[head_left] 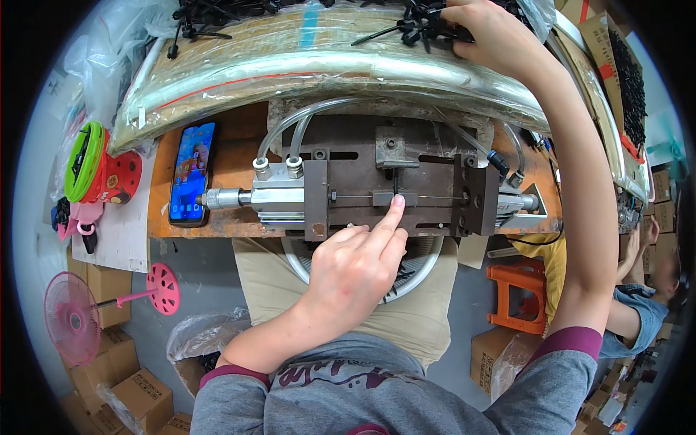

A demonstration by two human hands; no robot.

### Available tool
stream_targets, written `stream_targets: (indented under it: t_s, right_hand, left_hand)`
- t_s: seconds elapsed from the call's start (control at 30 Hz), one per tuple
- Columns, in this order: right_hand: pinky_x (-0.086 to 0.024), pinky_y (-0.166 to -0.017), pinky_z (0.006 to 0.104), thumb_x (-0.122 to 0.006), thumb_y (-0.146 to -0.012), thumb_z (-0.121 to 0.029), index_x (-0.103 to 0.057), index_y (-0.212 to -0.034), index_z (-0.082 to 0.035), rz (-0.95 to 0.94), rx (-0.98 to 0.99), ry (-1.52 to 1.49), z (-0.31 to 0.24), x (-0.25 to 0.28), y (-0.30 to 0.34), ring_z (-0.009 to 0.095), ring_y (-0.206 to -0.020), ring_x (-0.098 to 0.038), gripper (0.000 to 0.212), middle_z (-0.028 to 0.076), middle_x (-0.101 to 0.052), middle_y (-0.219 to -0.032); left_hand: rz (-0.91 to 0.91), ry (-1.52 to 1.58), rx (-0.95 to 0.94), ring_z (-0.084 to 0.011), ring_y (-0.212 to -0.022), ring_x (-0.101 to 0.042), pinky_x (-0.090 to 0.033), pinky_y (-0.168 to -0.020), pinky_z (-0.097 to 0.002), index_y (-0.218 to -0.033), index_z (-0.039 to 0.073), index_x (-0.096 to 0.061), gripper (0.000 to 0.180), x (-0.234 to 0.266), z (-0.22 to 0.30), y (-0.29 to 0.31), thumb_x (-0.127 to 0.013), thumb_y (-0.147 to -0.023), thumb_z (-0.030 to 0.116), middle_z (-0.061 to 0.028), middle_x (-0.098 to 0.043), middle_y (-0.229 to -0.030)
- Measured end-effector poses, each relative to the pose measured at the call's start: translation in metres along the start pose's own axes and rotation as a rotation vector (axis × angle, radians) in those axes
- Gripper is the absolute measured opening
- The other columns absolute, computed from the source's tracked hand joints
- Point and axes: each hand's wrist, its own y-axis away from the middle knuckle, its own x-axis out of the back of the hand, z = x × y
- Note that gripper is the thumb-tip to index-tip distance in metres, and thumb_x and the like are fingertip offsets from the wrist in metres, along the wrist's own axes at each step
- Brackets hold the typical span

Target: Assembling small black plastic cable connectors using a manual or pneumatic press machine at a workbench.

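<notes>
My left hand [353, 264] reaches over the front of a metal clamping fixture [317, 206]. Its index finger is stretched out, the tip on a small black plastic piece [396, 179] standing at the fixture's centre block; the other fingers bend loosely, and nothing shows in the palm. At the top, my right hand [500, 36] is at a pile of black plastic parts with thin stems [417, 29]. Thumb and fingers are apart around some of the parts; the upper fingertips are partly out of the picture. Thin rods run from both sides of the fixture toward the centre block.
Clear air hoses [312, 109] arch over the fixture. A film-wrapped shelf [254, 54] bears the pile. Left are a lit phone [193, 174], a red-and-green bucket [109, 174] and a pink fan [72, 319]. An orange stool [516, 297] and another person [638, 312] are right.
</notes>
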Motion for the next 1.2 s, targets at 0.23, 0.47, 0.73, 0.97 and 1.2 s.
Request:
stream_targets:
  t_s: [0.23,0.47,0.73,0.97,1.2]
  right_hand:
    - [-0.051,-0.076,0.0388,-0.081,-0.074,-0.015,-0.07,-0.091,0.005,0.26,-0.139,-0.286,-0.01,0.011,0.007,0.032,-0.088,-0.062,0.028,0.016,-0.062,-0.091]
    - [-0.048,-0.053,0.0228,-0.075,-0.087,-0.013,-0.07,-0.089,-0.001,0.492,-0.432,-1.215,0.003,0.022,0.017,0.008,-0.057,-0.059,0.013,0.002,-0.066,-0.071]
    - [-0.032,-0.055,0.0191,-0.073,-0.091,-0.024,-0.067,-0.105,0.011,0.497,-0.424,-1.515,0.001,-0.003,0.043,0.004,-0.056,-0.042,0.038,-0.002,-0.055,-0.067]
    - [-0.034,-0.047,0.0192,-0.073,-0.091,-0.023,-0.072,-0.095,-0.001,0.424,-0.383,-1.479,-0.075,0.013,0.082,0.004,-0.053,-0.052,0.022,0.0,-0.06,-0.062]
    - [-0.041,-0.043,0.0196,-0.074,-0.088,-0.007,-0.067,-0.092,0.002,0.084,-0.542,-1.67,-0.121,0.018,0.132,0.007,-0.049,-0.056,0.012,0.004,-0.064,-0.066]
  left_hand:
    - [-0.023,-0.009,-0.013,-0.0203,-0.065,-0.066,-0.053,-0.062,-0.0282,-0.092,0.003,-0.069,0.024,0.002,-0.002,0.001,-0.08,-0.071,0.009,-0.0152,-0.066,-0.127]
    - [-0.034,0.078,-0.047,-0.0184,-0.062,-0.065,-0.053,-0.058,-0.0271,-0.093,0.003,-0.07,0.025,0.011,-0.001,0.004,-0.081,-0.072,0.012,-0.0142,-0.067,-0.124]
    - [0.182,0.413,-0.026,-0.0151,-0.067,-0.068,-0.053,-0.056,-0.023,-0.1,0.002,-0.072,0.036,0.042,0.003,-0.006,-0.086,-0.074,0.023,-0.0154,-0.073,-0.107]
    - [0.511,0.079,-0.09,-0.0265,-0.105,-0.063,-0.05,-0.09,-0.0365,-0.116,0.002,-0.071,0.047,0.05,-0.011,-0.038,-0.083,-0.071,0.007,-0.0134,-0.066,-0.125]
    - [0.283,0.187,-0.204,-0.0211,-0.085,-0.068,-0.052,-0.071,-0.0322,-0.11,0.004,-0.074,0.036,0.051,-0.003,-0.029,-0.074,-0.075,0.009,-0.0096,-0.07,-0.109]
